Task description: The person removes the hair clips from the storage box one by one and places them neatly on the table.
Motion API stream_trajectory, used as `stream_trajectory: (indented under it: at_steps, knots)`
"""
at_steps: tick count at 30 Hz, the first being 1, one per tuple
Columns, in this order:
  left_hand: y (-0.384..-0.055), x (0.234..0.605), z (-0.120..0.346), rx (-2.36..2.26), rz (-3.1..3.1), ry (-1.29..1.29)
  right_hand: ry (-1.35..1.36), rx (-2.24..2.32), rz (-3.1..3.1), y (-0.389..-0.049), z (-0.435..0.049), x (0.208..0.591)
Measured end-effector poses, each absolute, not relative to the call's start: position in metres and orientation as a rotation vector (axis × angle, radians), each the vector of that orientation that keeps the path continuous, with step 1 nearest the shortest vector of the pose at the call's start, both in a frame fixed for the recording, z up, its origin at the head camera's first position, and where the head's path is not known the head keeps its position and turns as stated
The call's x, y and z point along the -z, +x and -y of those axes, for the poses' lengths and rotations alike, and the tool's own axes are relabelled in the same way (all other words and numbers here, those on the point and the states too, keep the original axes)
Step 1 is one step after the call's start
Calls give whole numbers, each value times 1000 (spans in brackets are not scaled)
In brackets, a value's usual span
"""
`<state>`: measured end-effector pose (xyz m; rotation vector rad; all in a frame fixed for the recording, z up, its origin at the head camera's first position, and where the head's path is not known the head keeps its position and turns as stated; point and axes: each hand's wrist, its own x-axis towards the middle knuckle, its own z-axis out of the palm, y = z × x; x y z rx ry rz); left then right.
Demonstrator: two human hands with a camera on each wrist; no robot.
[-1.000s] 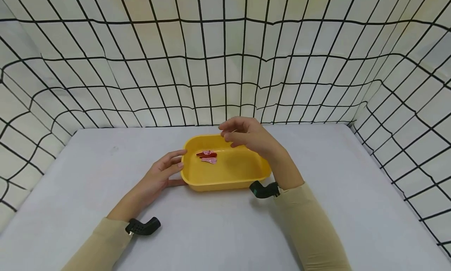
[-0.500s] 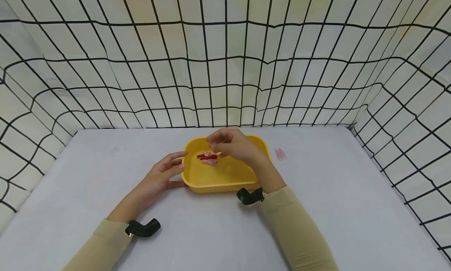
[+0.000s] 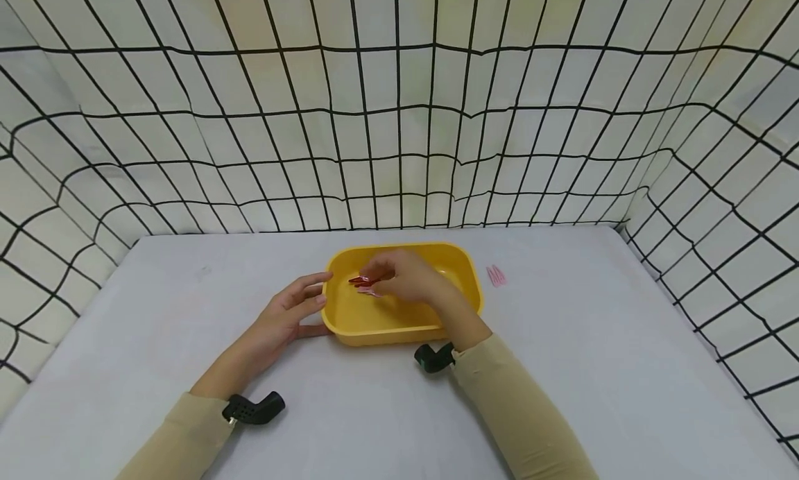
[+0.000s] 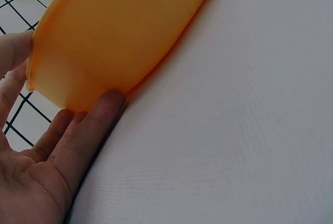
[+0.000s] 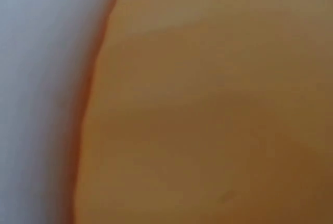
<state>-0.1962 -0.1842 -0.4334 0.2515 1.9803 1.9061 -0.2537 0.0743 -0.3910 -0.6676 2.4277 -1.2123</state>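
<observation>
A yellow plastic tray (image 3: 399, 338) stands on the white table. Inside, toward its left end, lie small hair clips: a red hair clip (image 3: 357, 281) and a pink hair clip (image 3: 367, 292). My right hand (image 3: 408, 277) reaches down into the tray, thumb and fingers curled around the red hair clip; the fingertips are partly hidden. At the tray's left end, my left hand (image 3: 284, 318) touches the wall with fairly straight fingers, as the left wrist view also shows. Pink hair clips (image 3: 496, 276) lie side by side on the table, right of the tray.
Black grid netting (image 3: 399, 112) over white sheeting rises behind the table and along both sides. White tabletop (image 3: 349, 410) surrounds the tray. The right wrist view is blurred and shows mostly the tray's wall (image 5: 197, 78).
My right hand has moved left and down from the tray's far rim to the clips inside. The pink clips on the table have come into sight from behind the arm. My left hand stays put.
</observation>
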Motion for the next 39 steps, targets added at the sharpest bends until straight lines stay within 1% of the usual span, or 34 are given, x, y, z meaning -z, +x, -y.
stream_trajectory:
  at_steps: [6,22,39]
  knots:
    - [-196,434,183,-1908,-1978,244,-705,1028,-2503,-252,-73,394]
    - [-195,432,183,-1901,-1995,238,-633,683,-2713,-244,-69,394]
    - [-197,432,182,-1900,-1993,240,-654,647,-2791,-245,-70,392]
